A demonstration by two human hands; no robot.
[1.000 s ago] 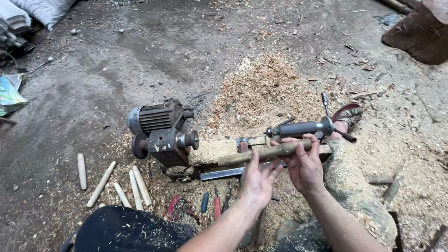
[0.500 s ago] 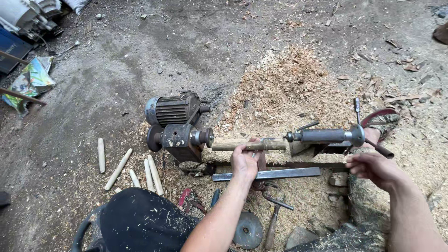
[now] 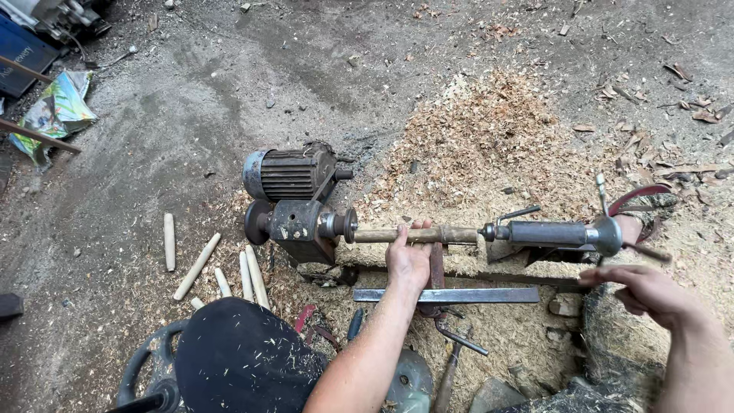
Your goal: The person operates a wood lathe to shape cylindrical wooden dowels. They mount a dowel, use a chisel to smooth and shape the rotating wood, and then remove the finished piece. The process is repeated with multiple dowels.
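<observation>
The wooden workpiece [image 3: 417,234] is mounted horizontally in a small ground-level lathe, at the centre of the view. Its left end seats in the headstock spindle [image 3: 340,226]; its right end meets the tailstock [image 3: 554,232] at 3 o'clock. The electric motor [image 3: 287,173] sits at 10 o'clock from the workpiece.

The left hand [image 3: 409,258] grips the workpiece from below, fingers curled over its top. The right hand [image 3: 646,292] hovers near the tailstock handwheel end at 4 o'clock, fingers loosely extended and holding nothing; it touches no part.

A flat steel tool rest bar [image 3: 447,295] lies parallel to the workpiece, just beside the left wrist at 6 o'clock. Finished wooden dowels [image 3: 222,264] lie on the ground at 9 o'clock. Sawdust [image 3: 489,145] is heaped at 12 o'clock.
</observation>
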